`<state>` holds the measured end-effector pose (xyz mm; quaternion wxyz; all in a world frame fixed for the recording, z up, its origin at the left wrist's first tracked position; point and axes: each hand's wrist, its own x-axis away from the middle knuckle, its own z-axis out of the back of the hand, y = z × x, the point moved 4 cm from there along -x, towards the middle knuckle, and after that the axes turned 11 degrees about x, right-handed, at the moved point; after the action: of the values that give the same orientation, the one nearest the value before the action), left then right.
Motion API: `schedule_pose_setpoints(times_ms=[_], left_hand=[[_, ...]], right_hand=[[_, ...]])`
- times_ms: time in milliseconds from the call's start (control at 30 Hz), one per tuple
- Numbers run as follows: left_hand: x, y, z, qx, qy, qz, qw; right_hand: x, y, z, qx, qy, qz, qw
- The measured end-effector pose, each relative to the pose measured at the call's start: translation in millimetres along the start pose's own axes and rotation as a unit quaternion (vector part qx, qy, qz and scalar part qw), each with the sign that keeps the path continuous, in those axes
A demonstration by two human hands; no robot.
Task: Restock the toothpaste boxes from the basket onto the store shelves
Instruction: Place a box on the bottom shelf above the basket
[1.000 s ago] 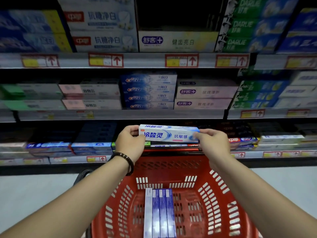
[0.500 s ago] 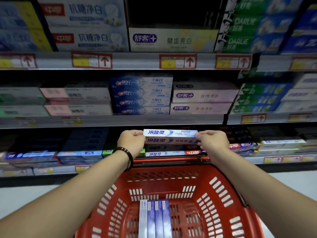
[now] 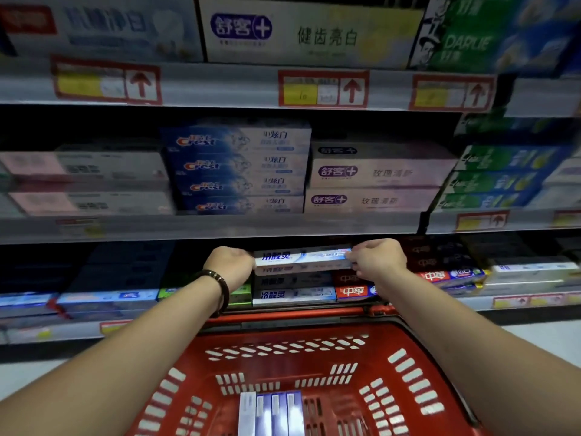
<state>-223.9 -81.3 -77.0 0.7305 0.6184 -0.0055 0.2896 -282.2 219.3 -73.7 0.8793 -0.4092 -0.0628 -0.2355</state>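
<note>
A white-and-blue toothpaste box [image 3: 301,259] lies level on top of a stack of matching boxes [image 3: 294,294] on the lower shelf [image 3: 534,299]. My left hand [image 3: 231,265] grips its left end and my right hand [image 3: 379,258] pinches its right end. Below my arms stands a red basket [image 3: 301,350] with several blue-and-white toothpaste boxes [image 3: 272,413] standing on edge in its bottom.
Blue Crest boxes [image 3: 239,171] and pale pink boxes [image 3: 374,184] fill the middle shelf just above my hands, whose front edge [image 3: 220,226] overhangs the stack. Red-labelled boxes [image 3: 437,275] sit right of the stack, a green box [image 3: 242,294] left. Pale floor [image 3: 534,338] shows beside the basket.
Both hands carried the box forward and up from over the basket rim onto the stack on the lower shelf. The view moved closer to the shelves.
</note>
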Motion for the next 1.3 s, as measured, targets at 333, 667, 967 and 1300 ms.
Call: schedule_pose_setpoints(times_ms=[333,667,967,1300], left_hand=[[-47.6,-29.1,-13.0,-0.004,-0.031,0.068,0.997],[-62.9,-43.1,-17.6,-0.029,-0.04,0.08,0.996],[-64.4,-52.4,-19.8,-0.062,-0.041,0.08,0.994],[-62.4,-53.3,-21.2,-0.087,-0.043,0.07,0.993]], right_hand=[[-20.8,-3.0,-25.8,0.034,-0.044,-0.036,0.998],[-24.0,0.3,-48.3,0.016,-0.097,-0.053,0.994],[-17.7,-1.6,-53.9,0.008,-0.156,-0.045,0.987],[-8.8,-3.1,-52.7,0.003,-0.204,-0.054,0.977]])
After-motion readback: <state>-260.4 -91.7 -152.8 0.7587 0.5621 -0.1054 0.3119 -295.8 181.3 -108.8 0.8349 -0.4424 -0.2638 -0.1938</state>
